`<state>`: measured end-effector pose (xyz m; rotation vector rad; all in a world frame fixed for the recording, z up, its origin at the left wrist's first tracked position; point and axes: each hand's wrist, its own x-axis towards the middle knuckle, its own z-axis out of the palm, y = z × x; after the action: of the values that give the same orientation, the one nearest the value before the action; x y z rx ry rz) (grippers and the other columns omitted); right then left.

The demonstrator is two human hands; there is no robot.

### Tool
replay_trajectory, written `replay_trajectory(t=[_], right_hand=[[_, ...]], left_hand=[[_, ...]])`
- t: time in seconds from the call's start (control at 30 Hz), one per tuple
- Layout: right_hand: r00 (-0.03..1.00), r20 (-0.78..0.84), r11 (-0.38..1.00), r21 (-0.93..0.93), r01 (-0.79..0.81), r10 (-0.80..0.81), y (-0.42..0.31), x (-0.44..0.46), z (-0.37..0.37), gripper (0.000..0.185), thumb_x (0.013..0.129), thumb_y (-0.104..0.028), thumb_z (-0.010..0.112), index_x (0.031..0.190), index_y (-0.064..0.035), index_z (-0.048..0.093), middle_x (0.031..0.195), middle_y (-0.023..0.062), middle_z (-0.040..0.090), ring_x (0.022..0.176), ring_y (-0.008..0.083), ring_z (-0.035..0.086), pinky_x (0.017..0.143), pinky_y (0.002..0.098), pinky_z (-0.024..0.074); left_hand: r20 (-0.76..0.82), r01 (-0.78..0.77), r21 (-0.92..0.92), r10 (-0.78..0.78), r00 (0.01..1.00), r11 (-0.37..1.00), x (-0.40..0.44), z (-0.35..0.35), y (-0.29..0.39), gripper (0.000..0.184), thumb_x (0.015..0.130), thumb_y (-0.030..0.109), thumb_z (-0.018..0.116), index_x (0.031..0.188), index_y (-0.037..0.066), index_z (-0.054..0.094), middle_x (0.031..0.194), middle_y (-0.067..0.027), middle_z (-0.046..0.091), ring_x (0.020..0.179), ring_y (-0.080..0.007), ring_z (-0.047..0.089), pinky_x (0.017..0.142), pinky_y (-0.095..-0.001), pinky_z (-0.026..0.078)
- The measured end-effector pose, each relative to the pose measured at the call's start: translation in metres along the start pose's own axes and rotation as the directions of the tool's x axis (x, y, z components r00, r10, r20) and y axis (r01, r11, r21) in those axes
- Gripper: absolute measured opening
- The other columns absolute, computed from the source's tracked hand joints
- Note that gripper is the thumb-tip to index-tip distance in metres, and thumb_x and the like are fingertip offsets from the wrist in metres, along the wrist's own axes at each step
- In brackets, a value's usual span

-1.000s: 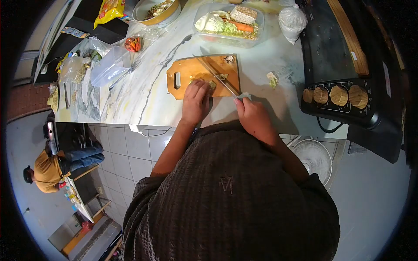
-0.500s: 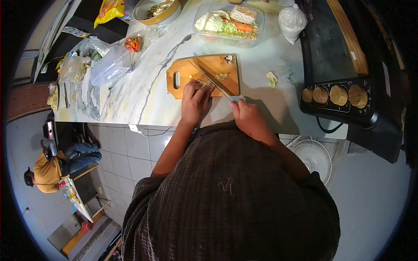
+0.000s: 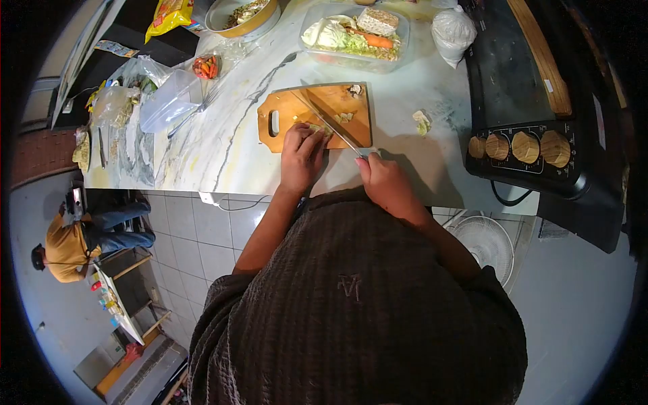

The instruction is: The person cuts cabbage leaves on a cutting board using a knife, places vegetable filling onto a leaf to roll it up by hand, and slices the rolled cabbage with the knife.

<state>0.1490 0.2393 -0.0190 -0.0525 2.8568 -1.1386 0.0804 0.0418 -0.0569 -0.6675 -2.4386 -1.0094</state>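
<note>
Pale-green leafy vegetable piece [image 3: 316,126] on orange-brown wooden cutting board [image 3: 280,104]; your left hand [image 3: 302,154] curls closed over it, right hand [image 3: 383,177] firmly grips long steel knife [image 3: 328,122]. Tuck left fingertips clear of blade.

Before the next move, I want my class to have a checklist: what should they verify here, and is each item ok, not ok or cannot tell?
1. Knife gripped by its handle: ok, in the right hand.
2. Food piece held: ok, under the left hand.
3. Left fingers safely away from the blade: not ok, they are very close beside it.
4. Board lying flat on the counter: ok.
5. Board secured against slipping: cannot tell.
6. Board free of loose bits: not ok, cut pieces lie on it.
</note>
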Motion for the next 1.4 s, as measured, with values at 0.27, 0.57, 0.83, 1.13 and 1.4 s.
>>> replay_trajectory(t=[0.27,0.57,0.83,1.13,1.4], right_hand=[[0.997,0.065,0.999,-0.021,-0.031,0.033,-0.001,0.002,0.000,0.034,0.099,-0.031,0.055,0.086,0.0008,0.057,0.070,0.0308,0.062,0.070,0.0515,0.063,0.063,0.0589,0.0503],[0.978,0.141,0.984,-0.115,-0.139,0.155,-0.011,0.009,0.003,0.035,0.101,-0.030,0.050,0.092,0.0027,0.056,0.077,0.0295,0.065,0.077,0.0491,0.065,0.070,0.0568,0.0522],[0.986,0.139,0.993,-0.083,-0.081,0.092,-0.011,0.010,-0.003,0.037,0.102,-0.032,0.050,0.093,0.0032,0.057,0.080,0.0294,0.065,0.080,0.0474,0.066,0.068,0.0545,0.0526],[0.995,0.010,0.985,-0.139,-0.099,0.101,0.002,0.001,0.001,0.036,0.099,-0.033,0.055,0.088,0.0013,0.056,0.071,0.0281,0.063,0.070,0.0491,0.063,0.061,0.0569,0.0495],[0.994,0.062,0.994,-0.074,-0.085,0.090,-0.004,0.001,-0.002,0.036,0.100,-0.034,0.053,0.091,0.0011,0.057,0.071,0.0294,0.063,0.070,0.0511,0.063,0.062,0.0577,0.0503]], left_hand=[[0.004,0.003,-0.001,-0.003,1.000,1.000,0.000,0.000,0.000,0.026,0.077,0.001,0.078,0.101,0.004,0.070,0.092,-0.0109,0.061,0.101,-0.0342,0.060,0.087,-0.0428,0.051],[0.003,0.009,-0.001,-0.009,1.000,1.000,0.001,0.000,0.000,0.024,0.078,0.002,0.078,0.101,0.004,0.070,0.093,-0.0115,0.062,0.101,-0.0348,0.060,0.087,-0.0429,0.051],[-0.002,0.003,0.010,-0.003,1.000,1.000,0.001,-0.003,0.002,0.024,0.078,0.001,0.077,0.100,0.002,0.070,0.095,-0.0139,0.063,0.100,-0.0353,0.061,0.089,-0.0435,0.051],[0.024,0.019,0.017,-0.020,1.000,1.000,-0.004,-0.008,0.005,0.024,0.080,0.001,0.076,0.103,0.002,0.069,0.096,-0.0133,0.063,0.105,-0.0361,0.061,0.091,-0.0435,0.052],[-0.014,0.025,-0.007,-0.025,1.000,1.000,-0.004,-0.004,0.002,0.024,0.079,-0.001,0.075,0.102,0.002,0.069,0.097,-0.0130,0.066,0.103,-0.0353,0.064,0.090,-0.0429,0.053]])
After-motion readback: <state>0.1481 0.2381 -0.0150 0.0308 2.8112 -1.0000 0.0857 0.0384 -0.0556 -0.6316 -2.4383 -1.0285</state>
